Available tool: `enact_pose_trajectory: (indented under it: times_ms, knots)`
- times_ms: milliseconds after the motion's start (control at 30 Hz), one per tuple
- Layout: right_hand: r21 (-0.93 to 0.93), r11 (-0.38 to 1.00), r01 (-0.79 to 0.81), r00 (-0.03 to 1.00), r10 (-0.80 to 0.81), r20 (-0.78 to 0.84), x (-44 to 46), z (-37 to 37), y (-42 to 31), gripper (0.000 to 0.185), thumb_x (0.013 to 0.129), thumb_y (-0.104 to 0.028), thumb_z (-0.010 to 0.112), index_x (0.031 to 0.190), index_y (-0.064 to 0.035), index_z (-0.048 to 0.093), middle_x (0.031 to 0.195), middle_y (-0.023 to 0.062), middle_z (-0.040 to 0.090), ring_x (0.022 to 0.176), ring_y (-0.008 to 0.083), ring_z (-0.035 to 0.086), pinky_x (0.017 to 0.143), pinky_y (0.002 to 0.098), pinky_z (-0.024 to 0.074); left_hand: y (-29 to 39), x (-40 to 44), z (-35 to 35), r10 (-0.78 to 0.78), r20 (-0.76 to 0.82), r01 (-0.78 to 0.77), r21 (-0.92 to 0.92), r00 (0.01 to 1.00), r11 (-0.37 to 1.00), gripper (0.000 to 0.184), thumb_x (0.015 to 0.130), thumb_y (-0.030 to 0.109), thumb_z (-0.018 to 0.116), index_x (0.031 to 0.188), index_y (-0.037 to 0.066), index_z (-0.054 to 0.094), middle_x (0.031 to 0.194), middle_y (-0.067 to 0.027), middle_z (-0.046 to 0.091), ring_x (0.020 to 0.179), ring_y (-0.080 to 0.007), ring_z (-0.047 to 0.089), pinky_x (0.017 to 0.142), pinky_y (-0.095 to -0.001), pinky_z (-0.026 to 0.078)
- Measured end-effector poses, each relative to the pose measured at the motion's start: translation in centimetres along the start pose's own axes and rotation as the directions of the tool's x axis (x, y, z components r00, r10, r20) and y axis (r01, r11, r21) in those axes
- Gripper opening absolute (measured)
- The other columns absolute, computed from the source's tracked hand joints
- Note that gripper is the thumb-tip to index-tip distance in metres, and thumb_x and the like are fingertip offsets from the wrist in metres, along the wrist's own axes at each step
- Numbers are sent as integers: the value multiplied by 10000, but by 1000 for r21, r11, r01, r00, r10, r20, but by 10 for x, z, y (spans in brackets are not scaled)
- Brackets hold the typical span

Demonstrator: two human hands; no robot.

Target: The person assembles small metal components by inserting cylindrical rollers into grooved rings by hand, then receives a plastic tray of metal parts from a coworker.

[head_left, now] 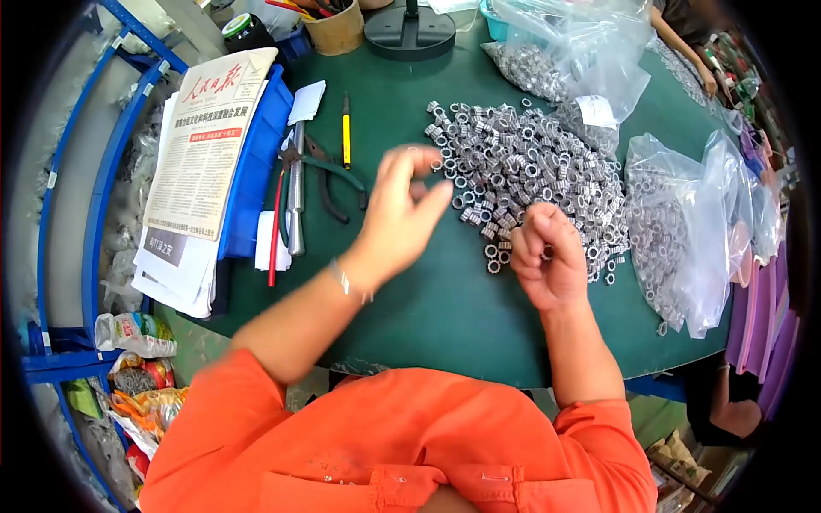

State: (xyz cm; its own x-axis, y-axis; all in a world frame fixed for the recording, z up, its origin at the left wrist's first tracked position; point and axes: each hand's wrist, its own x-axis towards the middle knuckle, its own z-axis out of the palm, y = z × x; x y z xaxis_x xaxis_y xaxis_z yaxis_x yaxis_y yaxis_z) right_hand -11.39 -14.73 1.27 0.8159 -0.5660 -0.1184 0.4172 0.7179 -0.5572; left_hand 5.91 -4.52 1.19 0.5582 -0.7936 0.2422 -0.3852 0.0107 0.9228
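Observation:
A large pile of small grey toothed metal rings (530, 167) lies on the green table. My left hand (402, 209) is at the pile's left edge, its thumb and forefinger apart and slightly blurred. A few rings show beside its fingertips, and I see nothing clearly held in it. Over the front of the pile, my right hand (549, 256) is closed, with the fingers curled and the thumb against the forefinger. Whatever those fingers may hold is hidden. Several loose rings lie around the right wrist.
Clear plastic bags of rings (658, 231) stand right of the pile, with another bag (534, 70) behind. To the left lie pliers (329, 175), a yellow pen-like tool (346, 137), a red stick (276, 231) and a newspaper (201, 145) against a blue bin (256, 184). Another person's arm (684, 47) is at far right.

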Motion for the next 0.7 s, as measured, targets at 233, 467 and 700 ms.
enact_pose_trajectory:
  times_ms: [233, 467, 700]
  knots:
    - [-515, 823, 242, 915, -369, -161, 0, 9, -19, 161, 866, -111, 532, 979, -9, 587, 664, 2, 547, 500, 37, 421, 410, 166, 307, -53, 108, 22, 121, 214, -190, 345, 969, 919, 591, 803, 465, 530, 1188, 22, 458, 1214, -177, 451, 1153, -302, 404, 967, -357, 309]
    - [-947, 69, 312, 732, -652, 194, 4, -4, -30, 107, 795, -54, 600, 888, -10, 628, 718, 46, 599, 631, 108, 539, 569, 221, 425, -40, 101, 39, 206, 253, -298, 411, 945, 862, 563, 709, 502, 617, 1073, 80, 543, 1096, -133, 529, 1037, -308, 455, 919, -375, 342]
    - [-919, -154, 363, 861, -320, 394, -5, 9, -7, 159, 734, -24, 599, 892, -36, 607, 844, 128, 578, 753, 300, 582, 658, 363, 474, -31, 55, 33, 325, 231, -397, 447, 917, 801, 444, 798, 388, 552, 1082, 53, 486, 1053, -133, 537, 999, -317, 464, 885, -372, 344]
